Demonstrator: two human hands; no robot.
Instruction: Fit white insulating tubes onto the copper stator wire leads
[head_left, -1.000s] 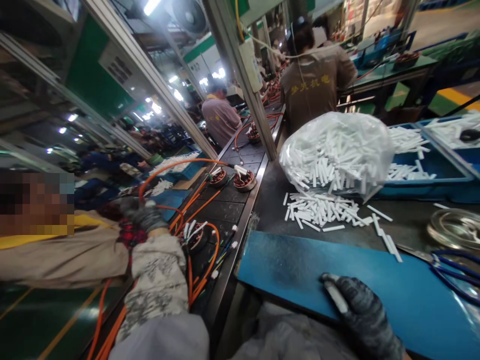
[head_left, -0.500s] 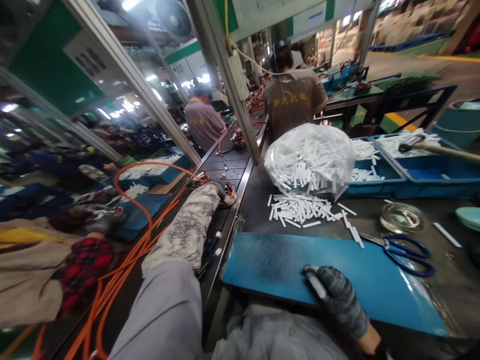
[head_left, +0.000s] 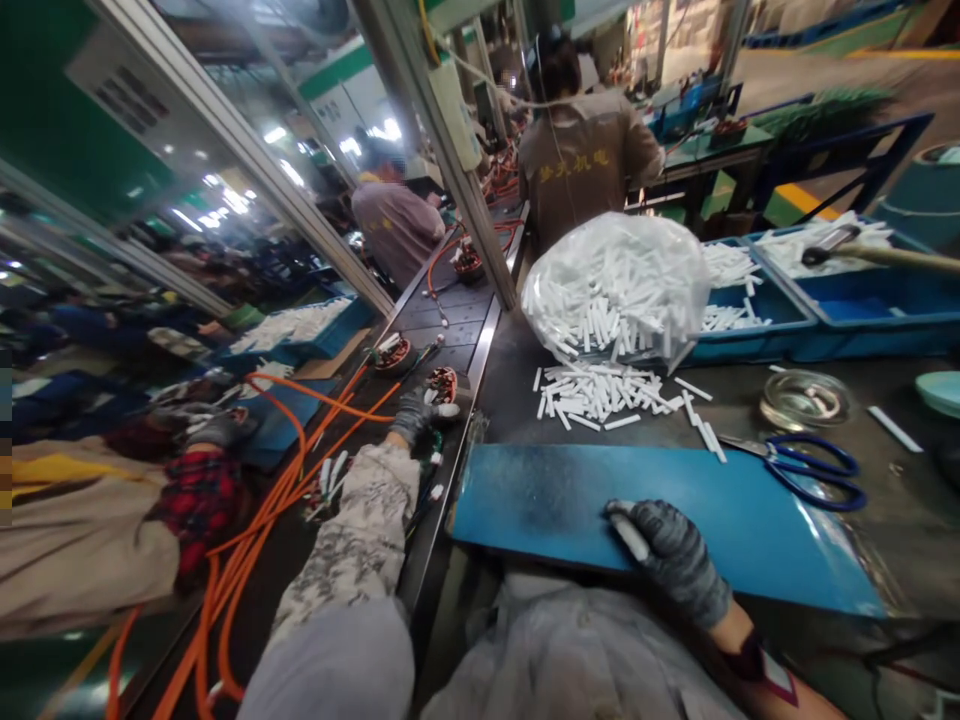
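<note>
On the dark conveyor track, my left hand in a grey glove is at the near side of a round motor stator with copper windings. Its fingers look closed against the rim, though they are partly hidden and blurred. A pale tip shows beside them. Another motor stator with white pieces in it stands just beyond, to the left. My right hand, also gloved, rests over the front of a blue mat. Its fingers are curled round a white tube.
A plastic bag of white tubes stands behind a loose pile of tubes. Blue-handled scissors and a glass bowl lie right. A hammer rests over blue bins. Orange cables cross the left; a co-worker's gloved hand is beyond.
My left hand has drawn back toward me, and the near stator has come slightly closer. The orange cable loop has dropped and the farther stator is uncovered. My right hand stays put. The view has tilted down.
</note>
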